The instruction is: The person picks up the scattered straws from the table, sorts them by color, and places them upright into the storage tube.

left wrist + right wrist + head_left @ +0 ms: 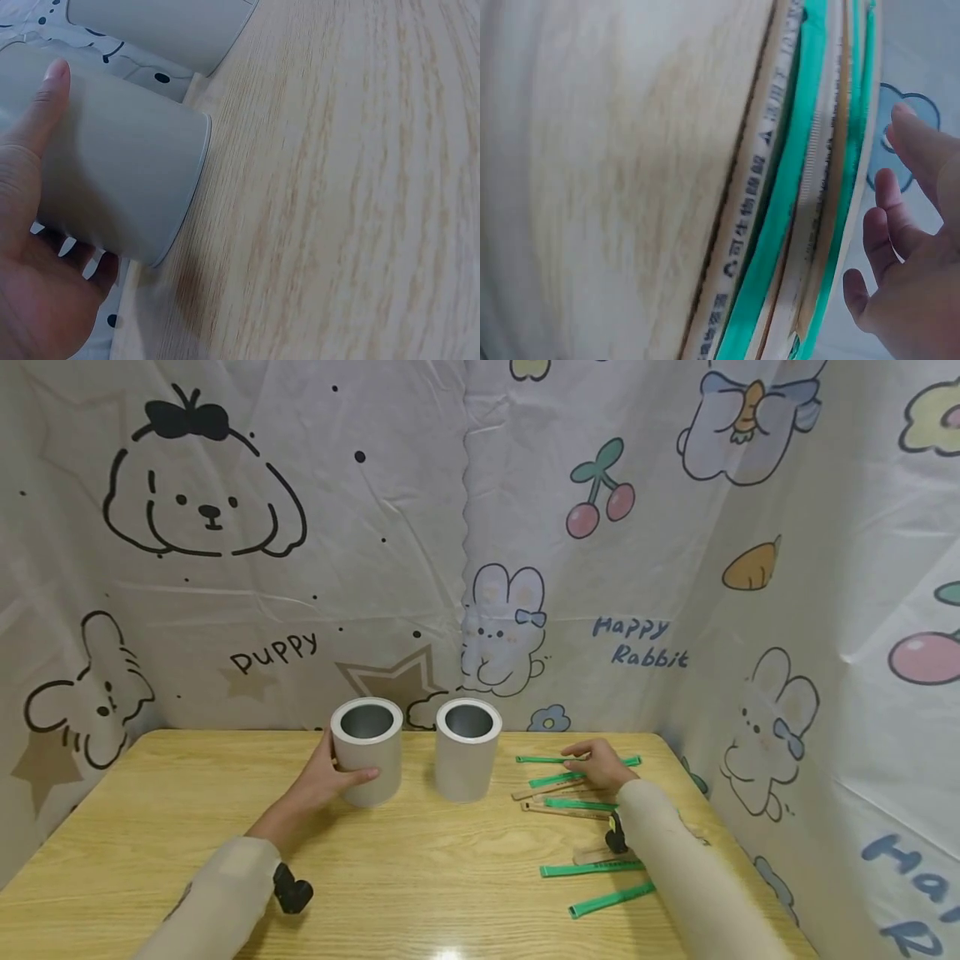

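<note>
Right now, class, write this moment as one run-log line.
left grip: holds left container | right grip: at rear green strip, contact unclear | right container: upright

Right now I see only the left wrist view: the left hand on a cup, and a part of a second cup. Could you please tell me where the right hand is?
Observer: In the head view, the right hand is at the farthest green strip.
Operator: Thank you. Are there only green strips on that side?
Observer: No, brown sticks lie among them.
Operator: And the cup in the left hand, is its top open?
Observer: Yes, its dark grey inside shows from above.
</note>
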`<state>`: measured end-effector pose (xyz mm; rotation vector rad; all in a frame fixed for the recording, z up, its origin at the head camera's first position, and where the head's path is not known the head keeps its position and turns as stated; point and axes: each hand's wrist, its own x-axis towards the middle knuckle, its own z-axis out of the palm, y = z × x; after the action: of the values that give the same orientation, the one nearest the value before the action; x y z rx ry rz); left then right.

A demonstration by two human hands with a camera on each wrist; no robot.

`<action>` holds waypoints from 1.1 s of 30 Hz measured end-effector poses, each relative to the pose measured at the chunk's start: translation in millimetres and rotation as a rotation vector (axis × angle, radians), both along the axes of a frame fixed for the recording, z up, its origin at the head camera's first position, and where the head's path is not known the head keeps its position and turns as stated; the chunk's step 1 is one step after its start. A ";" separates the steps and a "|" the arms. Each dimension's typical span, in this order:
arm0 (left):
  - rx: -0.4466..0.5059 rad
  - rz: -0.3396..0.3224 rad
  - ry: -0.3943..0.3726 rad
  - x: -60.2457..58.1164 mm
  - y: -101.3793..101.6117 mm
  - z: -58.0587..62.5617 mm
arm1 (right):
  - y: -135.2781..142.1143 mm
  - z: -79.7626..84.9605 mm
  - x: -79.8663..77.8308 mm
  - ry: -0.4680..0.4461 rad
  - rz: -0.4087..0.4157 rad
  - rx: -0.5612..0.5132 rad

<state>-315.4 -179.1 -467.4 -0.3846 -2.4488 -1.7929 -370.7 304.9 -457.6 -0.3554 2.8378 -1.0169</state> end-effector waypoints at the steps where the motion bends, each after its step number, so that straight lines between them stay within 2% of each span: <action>1: -0.003 0.004 0.000 -0.1 0.1 -0.3 | -1.2 -0.4 -1.0 -0.002 -0.009 0.015; 5: -0.006 0.002 -0.003 -0.4 0.3 -1.8 | -7.6 -3.9 -4.0 -0.019 -0.096 0.069; 12: -0.012 0.007 -0.012 -1.0 -0.1 -2.5 | -16.1 -15.0 -9.7 0.026 -0.208 0.131; 16: -0.011 0.001 -0.021 -1.6 -0.2 -2.6 | -17.6 -15.9 -11.6 0.070 -0.226 0.125; 20: -0.016 -0.001 -0.028 -1.6 -0.9 -2.5 | -18.3 -7.2 -12.0 0.120 -0.221 0.054; 23: -0.009 -0.009 -0.033 -1.4 -0.7 -3.0 | -20.4 10.7 -12.5 0.151 -0.230 -0.054; 25: -0.002 -0.010 -0.037 -1.6 -0.7 -3.2 | -24.4 28.6 -13.4 0.167 -0.235 -0.150; 29: 0.014 -0.004 -0.042 -1.9 -1.6 -3.4 | -43.3 73.9 -10.9 0.215 -0.269 -0.401; 33: 0.015 -0.012 -0.042 -2.2 -2.2 -3.8 | -80.0 123.6 1.1 0.252 -0.278 -0.668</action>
<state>-317.6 -181.3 -471.2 -0.3653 -2.4643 -1.8422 -369.6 224.9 -334.0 -0.1396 2.7119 -2.1141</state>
